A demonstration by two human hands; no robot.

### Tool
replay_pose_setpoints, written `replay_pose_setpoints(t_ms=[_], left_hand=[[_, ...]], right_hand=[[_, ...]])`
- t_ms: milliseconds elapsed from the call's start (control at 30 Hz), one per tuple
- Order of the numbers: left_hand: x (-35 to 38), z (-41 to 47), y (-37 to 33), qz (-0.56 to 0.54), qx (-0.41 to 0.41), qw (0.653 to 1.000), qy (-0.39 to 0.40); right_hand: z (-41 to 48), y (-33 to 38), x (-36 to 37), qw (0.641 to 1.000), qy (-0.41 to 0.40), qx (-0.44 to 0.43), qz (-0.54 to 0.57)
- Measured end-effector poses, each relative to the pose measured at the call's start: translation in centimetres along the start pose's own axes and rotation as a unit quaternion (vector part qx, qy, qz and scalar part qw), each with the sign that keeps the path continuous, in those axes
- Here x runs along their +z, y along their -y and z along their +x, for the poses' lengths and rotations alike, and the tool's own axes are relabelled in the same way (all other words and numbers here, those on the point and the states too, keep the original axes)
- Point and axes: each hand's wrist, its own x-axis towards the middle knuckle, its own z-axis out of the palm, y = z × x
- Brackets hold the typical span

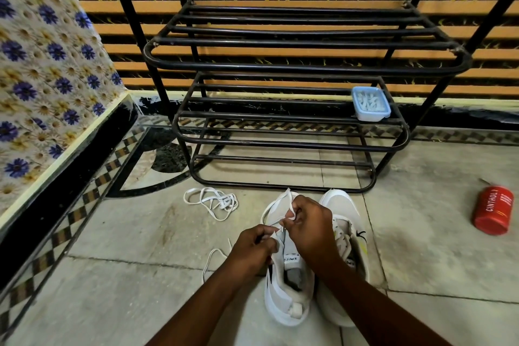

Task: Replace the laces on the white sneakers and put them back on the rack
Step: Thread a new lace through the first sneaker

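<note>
Nearest the camera, two bare forearms reach forward over a pair of white sneakers standing side by side on the tiled floor, toes pointing toward the rack. The left hand [254, 247] is closed around a strand of white lace at the left side of the left sneaker [286, 286], with slack trailing off onto the floor beside it. The right hand [310, 229] is pinched shut on another part of the same lace [276, 212], which loops up over the shoe's toe end. The step in hand looks like threading the fresh lace through the eyelets of the left sneaker; exactly which eyelet is being worked is hidden under the fingers, so I can only guess it lies near the middle of the tongue. The right sneaker [346, 236] sits touching its mate and appears already laced.

The next move calls for drawing the lace snug and feeding its tip through the opposite eyelet without twisting the flat band.

Just beyond the shoes lies a loose lace [213, 202], probably the removed one. A red can [493, 212] lies well to the right. Farther off stands the black rack [295, 132], its shelves bare apart from a small blue box [370, 103].
</note>
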Motion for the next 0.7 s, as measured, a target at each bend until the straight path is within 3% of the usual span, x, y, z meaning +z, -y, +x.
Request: replay_pose_setpoints(t_ms=[433,700], left_hand=[[-0.2,-0.2,-0.2,0.0,0.001,1.0,0.009],[-0.6,-0.3,-0.5,0.008,-0.031,0.999,0.027]], right_hand=[[0.6,-0.6,-0.5,0.991,0.055,-0.064,-0.101],[0.3,-0.1,-1.3,0.999,0.014,-0.037,-0.033]])
